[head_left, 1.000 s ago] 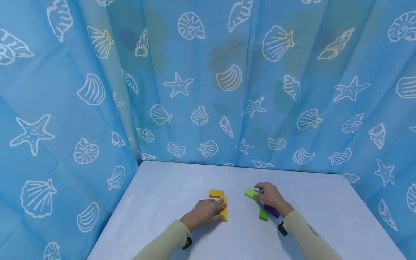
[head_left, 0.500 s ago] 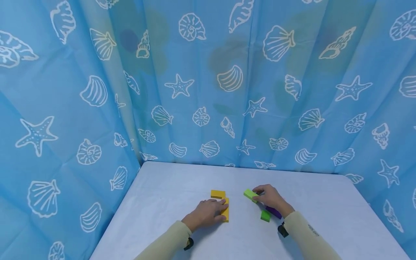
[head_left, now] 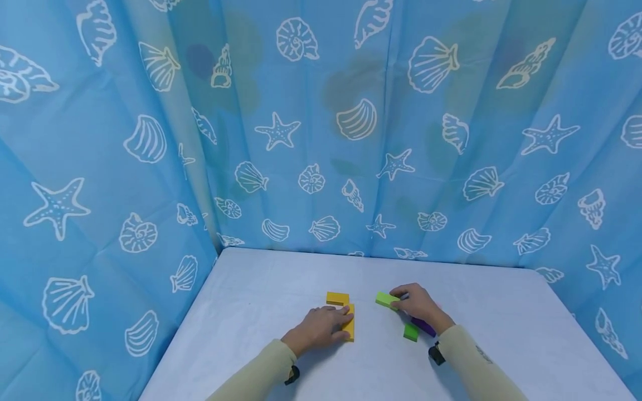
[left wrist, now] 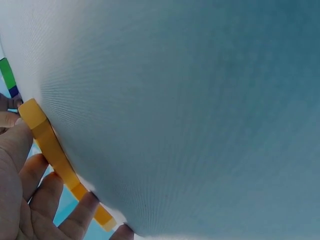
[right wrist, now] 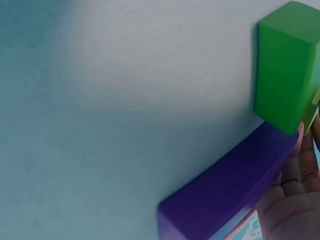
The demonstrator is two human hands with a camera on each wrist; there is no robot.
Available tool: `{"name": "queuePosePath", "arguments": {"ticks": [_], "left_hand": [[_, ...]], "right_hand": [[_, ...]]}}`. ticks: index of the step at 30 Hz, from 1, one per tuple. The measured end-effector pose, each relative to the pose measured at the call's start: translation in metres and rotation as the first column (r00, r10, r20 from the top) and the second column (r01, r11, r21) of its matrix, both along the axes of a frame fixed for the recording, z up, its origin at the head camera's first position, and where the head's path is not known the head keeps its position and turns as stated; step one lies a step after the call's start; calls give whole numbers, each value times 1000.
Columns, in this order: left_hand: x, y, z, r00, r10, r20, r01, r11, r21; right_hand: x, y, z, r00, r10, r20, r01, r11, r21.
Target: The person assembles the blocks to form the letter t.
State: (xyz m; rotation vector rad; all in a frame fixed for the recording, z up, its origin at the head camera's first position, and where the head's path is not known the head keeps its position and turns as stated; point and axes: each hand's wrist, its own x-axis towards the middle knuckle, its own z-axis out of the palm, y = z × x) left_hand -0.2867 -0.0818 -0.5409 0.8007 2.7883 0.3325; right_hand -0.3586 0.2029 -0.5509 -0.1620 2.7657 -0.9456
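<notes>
One white cloth-covered table (head_left: 241,303), lower frame: bare left hand (head_left: 317,328), fingers apart, on a long, smooth yellow block (head_left: 351,327), lower centre; bare right hand (head_left: 420,303), farther right, clamped on a light-green rectangular block (head_left: 385,299). Probably light, stiff, slightly slippery; best pinched across the width.

Two yellow blocks (head_left: 338,297), two green blocks (head_left: 411,333)
</notes>
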Motion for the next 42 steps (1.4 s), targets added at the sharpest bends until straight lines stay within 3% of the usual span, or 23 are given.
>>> {"name": "queuePosePath", "arguments": {"ticks": [8,21,42], "left_hand": [[-2,-1,-5,1000,-5,-25,5,1000,-20],[-3,1,-11,1000,7,-12,-7,1000,-13],[-2,2,-5,1000,15,-3,-15,999,-28]], "right_hand": [[-4,-4,1,1000,6,18,-6,1000,-6],[-6,-6,-4,998,-9,55,14,996,-87],[-6,-20,-4,999,-23,44,26,996,-84]]}}
